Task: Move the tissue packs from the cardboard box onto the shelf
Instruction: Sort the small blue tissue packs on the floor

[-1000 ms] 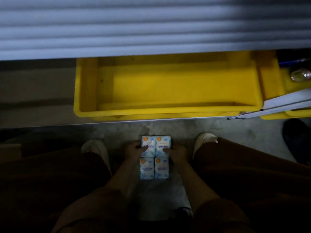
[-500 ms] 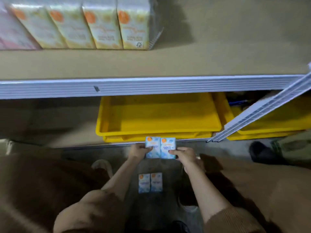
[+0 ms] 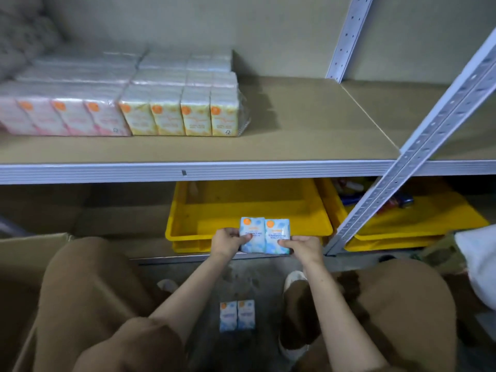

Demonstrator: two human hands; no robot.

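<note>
Holding up a pair of blue-and-white plastic-wrapped tissue packs [image 3: 264, 234], side by side, labels facing the camera. Clasping its left edge with the left hand [image 3: 228, 241] and its right edge with the right hand [image 3: 303, 247], thumbs pressing on the front face.

Lying on the ground a second ago, touching the other pair; now hanging well clear of it and rising toward the shelf. Leaving a second matching blue-and-white pair [image 3: 237, 315] on the grey concrete floor [image 3: 241, 280], well below the grip, between the knees.

Passing in front of a yellow plastic tray [image 3: 241, 202] just behind the grip. Staying for now under the white metal front rail [image 3: 241, 170] of the brown board shelf [image 3: 295, 124] above the grip.

Judging the carry as roughly midway: needing to climb past that rail, then forward onto bare board, likely beside the yellow-wrapped packs [image 3: 182, 114] and pink-wrapped packs [image 3: 61, 116] standing above and left of the grip.

Showing a brown cardboard box [image 3: 24, 253] low to the left of the grip, contents hidden.
</note>
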